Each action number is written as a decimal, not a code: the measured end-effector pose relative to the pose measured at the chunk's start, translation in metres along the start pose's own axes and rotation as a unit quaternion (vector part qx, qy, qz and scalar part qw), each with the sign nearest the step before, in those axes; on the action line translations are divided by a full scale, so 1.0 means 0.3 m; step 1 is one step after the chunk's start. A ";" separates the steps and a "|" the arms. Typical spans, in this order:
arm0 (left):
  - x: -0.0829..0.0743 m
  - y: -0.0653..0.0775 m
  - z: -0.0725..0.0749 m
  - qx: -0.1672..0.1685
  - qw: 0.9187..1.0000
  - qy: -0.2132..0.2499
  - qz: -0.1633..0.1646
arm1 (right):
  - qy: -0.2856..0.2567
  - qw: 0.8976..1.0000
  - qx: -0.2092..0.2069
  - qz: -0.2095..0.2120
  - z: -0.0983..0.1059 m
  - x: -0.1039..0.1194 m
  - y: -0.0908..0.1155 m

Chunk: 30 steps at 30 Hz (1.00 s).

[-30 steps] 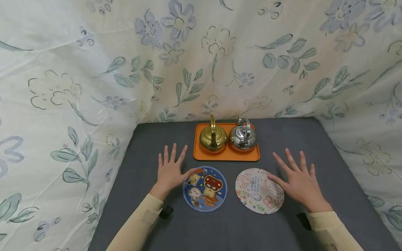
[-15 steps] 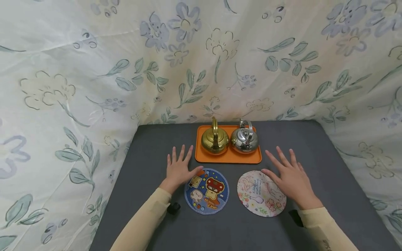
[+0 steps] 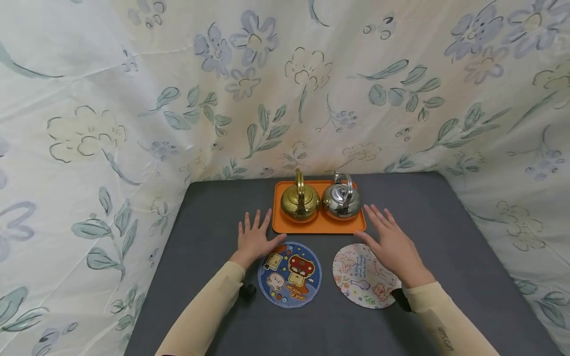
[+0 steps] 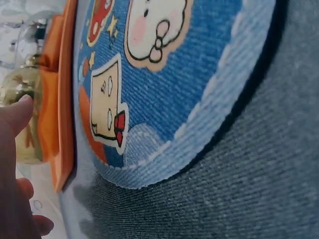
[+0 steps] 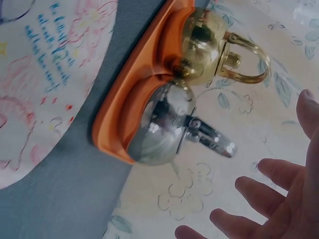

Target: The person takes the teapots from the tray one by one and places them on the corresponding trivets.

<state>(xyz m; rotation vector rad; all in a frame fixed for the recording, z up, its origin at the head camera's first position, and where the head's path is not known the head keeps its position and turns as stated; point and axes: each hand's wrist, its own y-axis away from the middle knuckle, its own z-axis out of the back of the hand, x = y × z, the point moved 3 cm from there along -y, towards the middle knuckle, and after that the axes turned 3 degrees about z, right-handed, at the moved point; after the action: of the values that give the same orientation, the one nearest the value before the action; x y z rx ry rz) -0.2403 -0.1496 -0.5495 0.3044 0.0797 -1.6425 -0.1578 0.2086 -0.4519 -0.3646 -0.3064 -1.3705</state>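
A gold teapot (image 3: 300,203) and a silver teapot (image 3: 341,201) stand side by side on an orange tray (image 3: 320,227), handles up. In front of it lie a round blue mat (image 3: 289,277) with cartoon figures and a round white mat (image 3: 360,274) with pink flowers and lettering. My left hand (image 3: 255,242), fingers spread, is at the blue mat's upper left edge and holds nothing. Over the white mat's right side reaches my right hand (image 3: 394,249), fingers extended toward the silver teapot but apart from it in the right wrist view. It too holds nothing.
Everything stands on a dark grey table (image 3: 320,331). A floral fabric curtain (image 3: 303,99) hangs behind the table and along both sides. A small black device (image 3: 247,292) sits under the left wrist, another black piece (image 3: 401,299) under the right.
My right hand has moved left and forward, over the white mat toward the silver teapot. My left hand has shifted slightly right. The teapots, tray and mats have stayed in place.
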 end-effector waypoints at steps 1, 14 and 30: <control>0.001 -0.005 -0.002 0.000 1.000 0.001 0.000 | 0.000 1.000 0.001 0.001 -0.002 0.009 -0.006; -0.007 -0.043 -0.059 0.028 1.000 0.002 0.003 | -0.028 0.999 -0.006 0.022 -0.024 0.131 -0.087; 0.001 -0.037 -0.079 0.030 0.999 0.000 0.025 | -0.058 0.997 -0.025 0.041 -0.045 0.237 -0.204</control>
<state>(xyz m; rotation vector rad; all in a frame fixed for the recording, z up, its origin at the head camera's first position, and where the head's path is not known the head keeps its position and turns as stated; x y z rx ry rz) -0.2476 -0.1434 -0.5737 0.3504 0.0235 -1.5978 -0.2055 0.1299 -0.4299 -0.4939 -0.3500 -1.2795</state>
